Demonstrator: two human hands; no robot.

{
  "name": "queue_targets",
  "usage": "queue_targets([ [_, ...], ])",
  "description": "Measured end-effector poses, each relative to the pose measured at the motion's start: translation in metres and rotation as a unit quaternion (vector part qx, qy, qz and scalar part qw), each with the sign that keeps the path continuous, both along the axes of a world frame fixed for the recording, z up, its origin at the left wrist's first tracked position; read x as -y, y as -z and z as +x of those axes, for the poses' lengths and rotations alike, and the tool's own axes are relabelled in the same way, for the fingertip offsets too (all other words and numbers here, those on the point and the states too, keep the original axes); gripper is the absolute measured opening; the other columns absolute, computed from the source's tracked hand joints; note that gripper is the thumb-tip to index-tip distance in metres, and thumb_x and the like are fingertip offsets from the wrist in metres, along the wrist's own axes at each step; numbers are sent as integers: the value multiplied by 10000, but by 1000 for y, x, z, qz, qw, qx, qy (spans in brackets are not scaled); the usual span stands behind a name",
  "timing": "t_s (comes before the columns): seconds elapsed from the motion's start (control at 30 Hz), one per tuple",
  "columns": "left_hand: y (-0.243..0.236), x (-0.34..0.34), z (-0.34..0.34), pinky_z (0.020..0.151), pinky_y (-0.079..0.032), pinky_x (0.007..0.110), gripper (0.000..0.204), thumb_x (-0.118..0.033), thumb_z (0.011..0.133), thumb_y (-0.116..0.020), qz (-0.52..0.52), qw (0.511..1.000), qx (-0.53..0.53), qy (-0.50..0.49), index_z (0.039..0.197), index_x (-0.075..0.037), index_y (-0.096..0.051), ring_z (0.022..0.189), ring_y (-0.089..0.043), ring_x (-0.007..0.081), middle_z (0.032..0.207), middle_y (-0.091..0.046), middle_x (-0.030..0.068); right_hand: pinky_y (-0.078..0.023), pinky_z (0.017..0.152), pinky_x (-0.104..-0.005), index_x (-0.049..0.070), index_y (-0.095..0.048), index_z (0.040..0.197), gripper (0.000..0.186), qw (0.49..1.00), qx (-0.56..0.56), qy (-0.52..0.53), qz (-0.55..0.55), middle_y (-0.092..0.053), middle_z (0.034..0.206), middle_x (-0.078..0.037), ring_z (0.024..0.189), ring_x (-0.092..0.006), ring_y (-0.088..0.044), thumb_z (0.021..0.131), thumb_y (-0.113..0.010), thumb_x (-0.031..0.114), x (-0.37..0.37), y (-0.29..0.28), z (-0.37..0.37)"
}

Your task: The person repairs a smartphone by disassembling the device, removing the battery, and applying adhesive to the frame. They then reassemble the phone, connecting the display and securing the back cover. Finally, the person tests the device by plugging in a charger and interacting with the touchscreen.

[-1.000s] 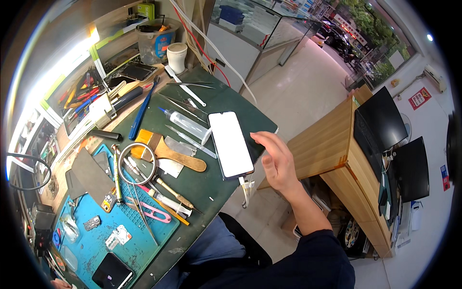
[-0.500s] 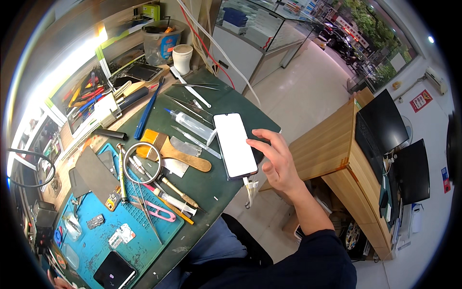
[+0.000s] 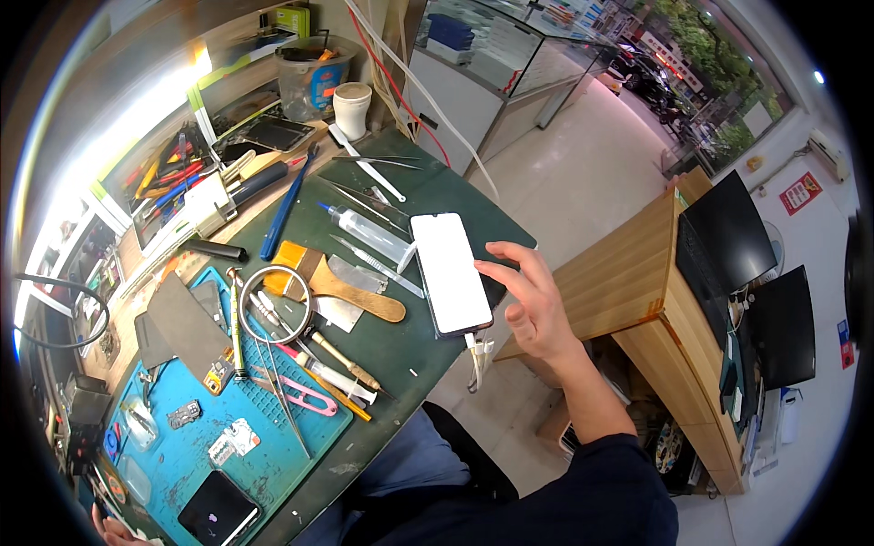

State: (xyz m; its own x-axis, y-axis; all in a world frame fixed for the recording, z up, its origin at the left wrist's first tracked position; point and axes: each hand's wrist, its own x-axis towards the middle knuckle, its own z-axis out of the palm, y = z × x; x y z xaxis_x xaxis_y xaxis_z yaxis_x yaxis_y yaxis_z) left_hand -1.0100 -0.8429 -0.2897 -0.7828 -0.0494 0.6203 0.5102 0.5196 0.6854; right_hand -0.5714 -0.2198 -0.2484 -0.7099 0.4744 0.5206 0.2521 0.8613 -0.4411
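My right hand (image 3: 533,305) is at the right edge of a phone (image 3: 451,278) with a blank white lit screen. Its index fingertip meets the screen's edge; the other fingers are loosely bent and apart, holding nothing. A white cable (image 3: 475,364) runs from the phone's lower end. Just left of the phone lie a clear syringe (image 3: 369,235) and a wooden-handled brush (image 3: 350,293). Only part of my left hand (image 3: 114,530) shows at the lower left rim, fingers apart, beside the blue mat (image 3: 173,455). A second, dark phone (image 3: 218,511) lies on that mat.
Among the tools on the green bench are a ring magnifier (image 3: 276,305), pink tweezers (image 3: 309,399) and a blue-handled tool (image 3: 287,214). A white jar (image 3: 351,109) and a clear bucket (image 3: 314,82) stand at the back. To the right is a wooden desk (image 3: 619,273) with monitors.
The view has shifted slightly, so everything sits a little further right. My right index finger stays at the phone's edge, and the screen is still white.
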Motion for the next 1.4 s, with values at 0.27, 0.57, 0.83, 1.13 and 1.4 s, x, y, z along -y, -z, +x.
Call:
queue_targets([
  [0.27,14,15,-12,597,-218,258,446,-250,1157,-379,-49,996,-71,27,1467,20,-554,656,-270,68,757,-276,-47,-474,1025,-464,9,-719,1255,843,1000,1,-11,12,-602,1322,-229,1194,-401,-585,1054,-298,711,-3,2,0],
  [0.57,11,6,-6,615,-222,255,443,-210,1154,-374,-17,997,-53,54,1483,49,-521,655,-257,73,762,-265,-49,-463,1034,-474,22,-722,1258,830,1000,8,-19,14,-595,1337,-218,1199,-398,-583,1054,-302,708,-2,3,3],
  [0.83,18,18,-12,605,-207,245,434,-200,1154,-382,-24,996,-55,63,1482,47,-523,654,-255,59,755,-273,-55,-464,1029,-461,46,-737,1249,831,1000,11,-22,13,-595,1350,-208,1202,-396,-580,1046,-299,723,-1,2,5],
  [1.13,18,17,-12,598,-196,240,424,-191,1152,-386,5,997,-38,70,1484,38,-518,662,-264,49,765,-278,-60,-432,1070,-490,103,-766,1218,814,994,28,-102,41,-578,1409,-185,1265,-390,-537,1015,-337,764,-4,1,6],
  [1.4,15,9,-8,577,-197,245,411,-184,1149,-389,-38,997,-56,44,1490,-3,-533,665,-264,56,782,-298,-57,-375,1139,-506,78,-709,1294,680,999,40,19,26,-531,1454,-196,1340,-411,-460,1067,-392,636,-31,4,-7],
])
